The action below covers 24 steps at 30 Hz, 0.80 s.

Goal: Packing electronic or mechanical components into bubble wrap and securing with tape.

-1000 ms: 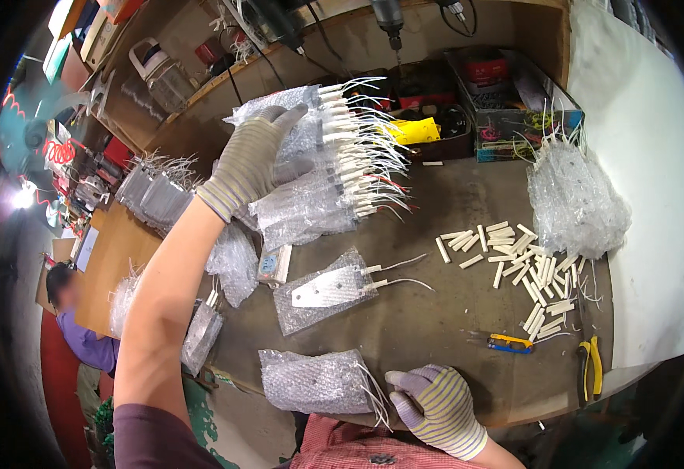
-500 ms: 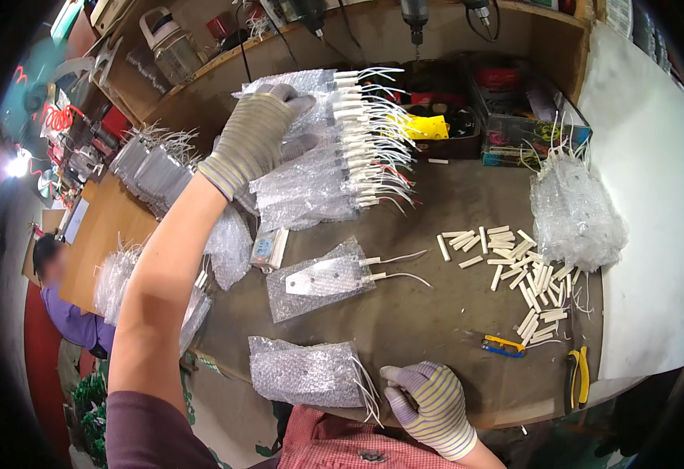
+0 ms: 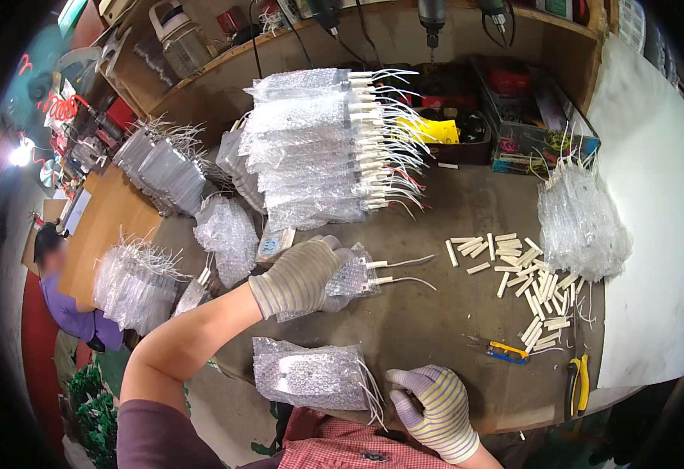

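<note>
Brown bench [image 3: 436, 320]; our work shifts; left hand [image 3: 299, 277] leaves stack [image 3: 303, 141] for wrapped plate [image 3: 364, 280], pinch unclear; right hand [image 3: 436, 410] loosely curled, fingertips apart

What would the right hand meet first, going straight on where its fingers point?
The right hand would probably meet the white wires of the near bubble-wrapped packet; depth is unclear.

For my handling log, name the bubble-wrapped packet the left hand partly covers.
The packet between the large row and the bundle at the near edge, two wires pointing right; the left hand covers no other.
</note>
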{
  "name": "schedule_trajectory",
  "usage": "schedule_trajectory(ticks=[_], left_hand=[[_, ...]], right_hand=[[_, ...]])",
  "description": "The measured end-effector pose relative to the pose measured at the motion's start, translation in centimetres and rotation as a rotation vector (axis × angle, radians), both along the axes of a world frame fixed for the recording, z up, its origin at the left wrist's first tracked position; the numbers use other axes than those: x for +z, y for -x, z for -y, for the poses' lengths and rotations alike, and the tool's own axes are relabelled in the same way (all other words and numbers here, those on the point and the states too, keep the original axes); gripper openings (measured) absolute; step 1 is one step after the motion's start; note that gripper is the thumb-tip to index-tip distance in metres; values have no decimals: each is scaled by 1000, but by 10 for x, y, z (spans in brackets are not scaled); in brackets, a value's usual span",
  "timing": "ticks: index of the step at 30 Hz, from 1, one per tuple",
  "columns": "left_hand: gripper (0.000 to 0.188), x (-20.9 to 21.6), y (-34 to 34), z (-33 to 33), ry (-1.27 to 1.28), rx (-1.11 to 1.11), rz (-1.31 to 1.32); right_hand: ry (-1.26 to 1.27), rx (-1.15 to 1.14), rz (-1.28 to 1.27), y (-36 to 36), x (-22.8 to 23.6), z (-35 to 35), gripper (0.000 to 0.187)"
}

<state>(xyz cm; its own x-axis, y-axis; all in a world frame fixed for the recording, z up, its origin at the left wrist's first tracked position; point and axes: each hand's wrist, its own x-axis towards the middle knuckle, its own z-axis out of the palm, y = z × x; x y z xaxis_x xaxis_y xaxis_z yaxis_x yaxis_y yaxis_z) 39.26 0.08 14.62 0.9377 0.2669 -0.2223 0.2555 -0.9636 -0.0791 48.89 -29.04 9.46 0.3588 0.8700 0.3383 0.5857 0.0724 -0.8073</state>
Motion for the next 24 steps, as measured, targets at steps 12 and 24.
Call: schedule_trajectory(ticks=[12, 24], left_hand=[[70, 176, -49, -54, -72, -167, 659], [57, 163, -58, -124, -32, -41, 382]], right_hand=[[-23, -33, -12, -2, -1, -3, 24], [-18, -39, 7, 1, -3, 1, 23]])
